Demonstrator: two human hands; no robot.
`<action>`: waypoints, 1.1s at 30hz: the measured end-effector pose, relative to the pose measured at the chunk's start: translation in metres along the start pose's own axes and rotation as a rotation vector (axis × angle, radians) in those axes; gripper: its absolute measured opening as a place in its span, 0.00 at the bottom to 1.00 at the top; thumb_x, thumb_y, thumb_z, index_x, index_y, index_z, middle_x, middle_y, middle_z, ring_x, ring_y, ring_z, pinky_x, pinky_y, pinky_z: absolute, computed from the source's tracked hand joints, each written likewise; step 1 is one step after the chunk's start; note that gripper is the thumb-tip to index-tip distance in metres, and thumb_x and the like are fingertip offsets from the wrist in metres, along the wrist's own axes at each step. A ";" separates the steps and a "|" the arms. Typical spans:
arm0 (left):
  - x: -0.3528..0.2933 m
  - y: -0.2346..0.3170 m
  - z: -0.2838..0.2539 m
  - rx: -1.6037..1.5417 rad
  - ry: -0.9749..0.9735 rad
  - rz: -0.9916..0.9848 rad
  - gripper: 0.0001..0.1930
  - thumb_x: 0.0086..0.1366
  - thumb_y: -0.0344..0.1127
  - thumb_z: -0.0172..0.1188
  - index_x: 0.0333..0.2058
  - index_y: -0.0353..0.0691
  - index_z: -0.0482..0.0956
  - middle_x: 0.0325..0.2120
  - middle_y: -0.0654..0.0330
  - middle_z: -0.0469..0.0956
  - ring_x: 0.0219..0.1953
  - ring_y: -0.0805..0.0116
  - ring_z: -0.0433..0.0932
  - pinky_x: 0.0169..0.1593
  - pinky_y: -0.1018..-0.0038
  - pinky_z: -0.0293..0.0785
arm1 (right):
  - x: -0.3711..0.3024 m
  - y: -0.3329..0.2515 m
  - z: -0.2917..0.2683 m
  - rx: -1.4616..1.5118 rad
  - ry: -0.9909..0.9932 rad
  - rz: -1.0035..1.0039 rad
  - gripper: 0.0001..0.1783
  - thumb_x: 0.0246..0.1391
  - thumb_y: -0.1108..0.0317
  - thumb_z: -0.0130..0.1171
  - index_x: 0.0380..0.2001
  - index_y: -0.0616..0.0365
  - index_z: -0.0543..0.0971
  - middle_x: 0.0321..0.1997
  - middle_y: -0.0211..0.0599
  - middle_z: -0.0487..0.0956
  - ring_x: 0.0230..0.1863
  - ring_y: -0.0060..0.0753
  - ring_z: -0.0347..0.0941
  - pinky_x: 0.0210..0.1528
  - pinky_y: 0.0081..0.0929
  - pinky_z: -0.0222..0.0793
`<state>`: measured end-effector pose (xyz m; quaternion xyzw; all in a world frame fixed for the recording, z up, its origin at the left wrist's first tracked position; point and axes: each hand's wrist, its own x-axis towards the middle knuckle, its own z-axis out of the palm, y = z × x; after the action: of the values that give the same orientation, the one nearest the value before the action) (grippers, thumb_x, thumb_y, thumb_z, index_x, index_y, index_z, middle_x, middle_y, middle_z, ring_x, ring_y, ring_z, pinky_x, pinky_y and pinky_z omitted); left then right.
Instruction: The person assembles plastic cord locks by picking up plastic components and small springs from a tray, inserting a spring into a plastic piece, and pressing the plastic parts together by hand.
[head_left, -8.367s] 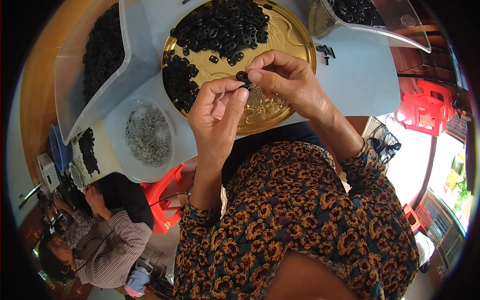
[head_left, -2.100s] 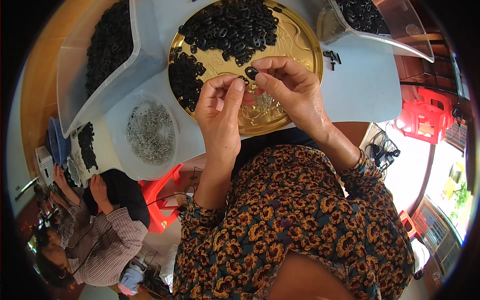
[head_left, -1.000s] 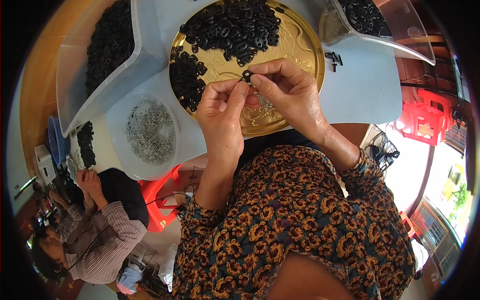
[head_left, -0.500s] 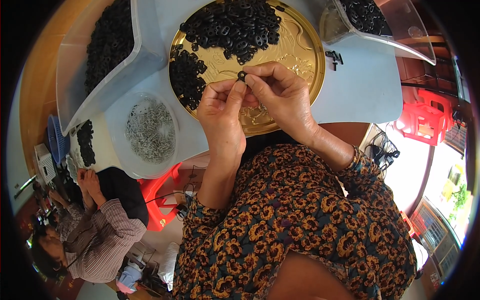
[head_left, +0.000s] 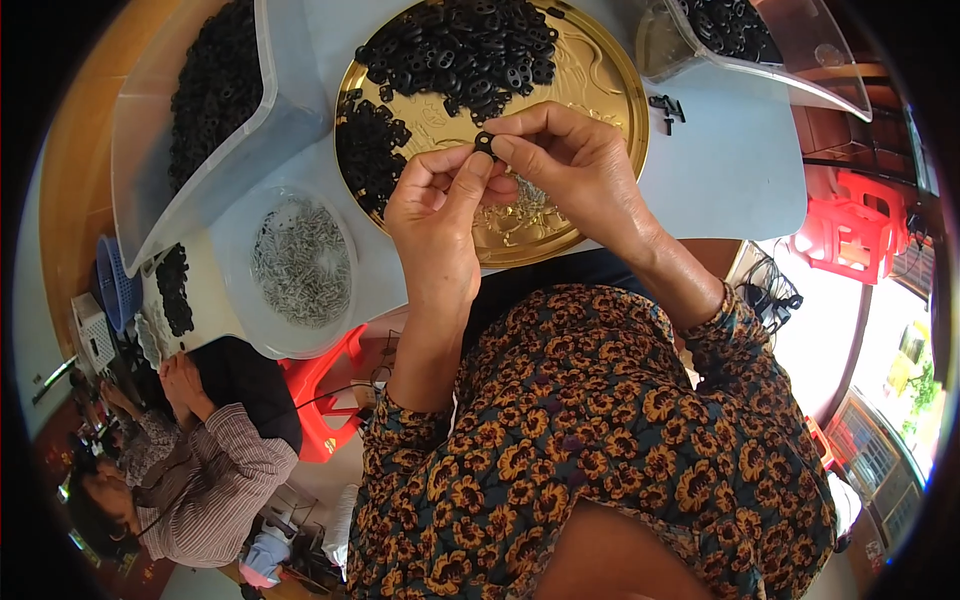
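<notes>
Between my fingertips is a small black plastic piece with a hole (head_left: 484,142), held above a round golden tray (head_left: 610,120). My left hand (head_left: 440,205) pinches it from below on the left. My right hand (head_left: 575,170) grips its right side between thumb and forefinger. A large heap of black two-holed pieces (head_left: 460,55) lies at the tray's far side. A second heap of smaller black pieces (head_left: 368,145) is at its left. Some small silvery metal parts (head_left: 530,195) show on the tray, partly hidden behind my right hand.
A clear bin of black parts (head_left: 268,80) stands at the left, another clear bin (head_left: 700,62) at the far right. A round tub of metal pins (head_left: 303,265) sits left of the tray. Loose black bits (head_left: 668,110) lie right of it. A person in a striped shirt (head_left: 215,470) sits at the left.
My right hand has shifted slightly right, and more of the black piece and the silvery parts shows. Both hands still pinch the piece.
</notes>
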<state>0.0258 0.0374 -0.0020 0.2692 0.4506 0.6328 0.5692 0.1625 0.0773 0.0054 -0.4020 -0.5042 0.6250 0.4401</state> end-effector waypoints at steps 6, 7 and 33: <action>0.000 0.001 -0.004 0.059 -0.008 -0.060 0.06 0.62 0.24 0.59 0.38 0.29 0.75 0.28 0.55 0.79 0.27 0.69 0.80 0.33 0.75 0.80 | -0.003 0.006 -0.002 0.012 0.022 0.054 0.12 0.57 0.72 0.60 0.42 0.67 0.78 0.36 0.32 0.80 0.37 0.16 0.75 0.41 0.14 0.73; 0.000 0.002 -0.003 0.060 -0.010 -0.061 0.06 0.62 0.24 0.59 0.38 0.29 0.75 0.28 0.55 0.79 0.27 0.69 0.80 0.33 0.75 0.80 | -0.003 0.006 -0.005 0.013 0.024 0.053 0.12 0.57 0.72 0.60 0.42 0.67 0.78 0.36 0.32 0.80 0.37 0.16 0.75 0.41 0.14 0.73; -0.005 -0.003 -0.001 0.017 -0.373 0.317 0.11 0.63 0.26 0.56 0.44 0.31 0.73 0.46 0.51 0.72 0.53 0.62 0.71 0.58 0.68 0.65 | -0.023 -0.028 0.002 0.582 -0.149 0.282 0.31 0.59 0.74 0.57 0.62 0.62 0.58 0.40 0.38 0.77 0.41 0.23 0.72 0.46 0.22 0.70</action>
<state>0.0277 0.0322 -0.0040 0.4537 0.2952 0.6497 0.5338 0.1711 0.0574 0.0348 -0.2784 -0.2744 0.8253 0.4076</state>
